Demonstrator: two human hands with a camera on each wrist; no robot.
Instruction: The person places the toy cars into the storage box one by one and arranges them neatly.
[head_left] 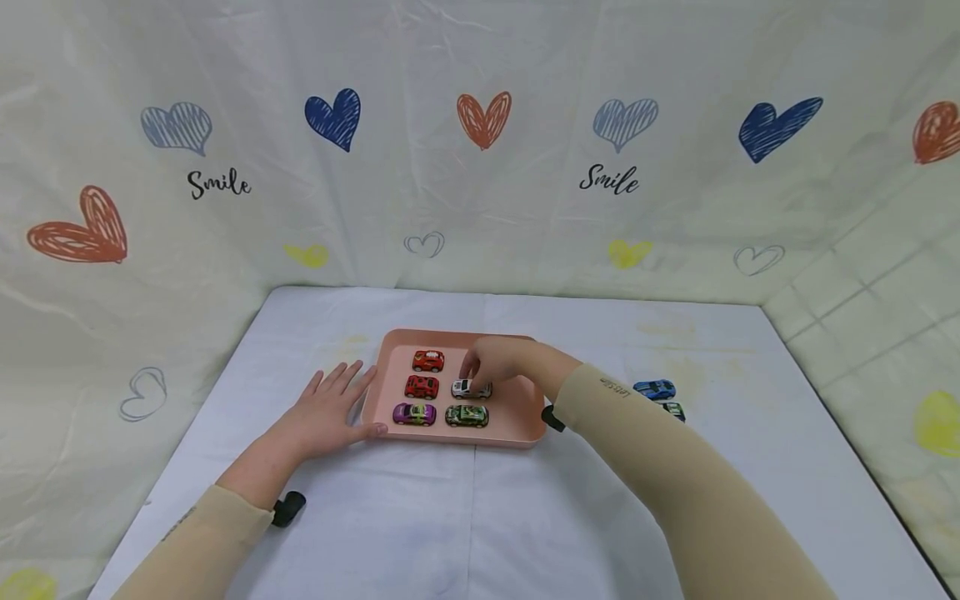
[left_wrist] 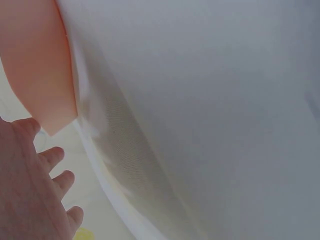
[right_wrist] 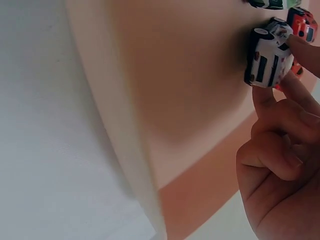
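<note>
A pink tray (head_left: 513, 421) lies on the white table with several toy cars in it. My right hand (head_left: 495, 360) reaches over the tray and pinches a white toy car (right_wrist: 270, 59) between thumb and fingers, low over the tray floor. Left of it are two red toy cars (head_left: 422, 387), one behind the other. Along the near side sit a purple toy car (head_left: 414, 414) and a green toy car (head_left: 467, 416). My left hand (head_left: 330, 412) spreads its fingers at the tray's left edge, its thumb at the near left corner.
On the table right of the tray, a blue toy car (head_left: 655, 389) and another dark-and-light toy car (head_left: 674, 410) lie partly behind my right sleeve (head_left: 637, 450). A pale cloth wall with printed hearts (head_left: 483, 121) rises behind the table.
</note>
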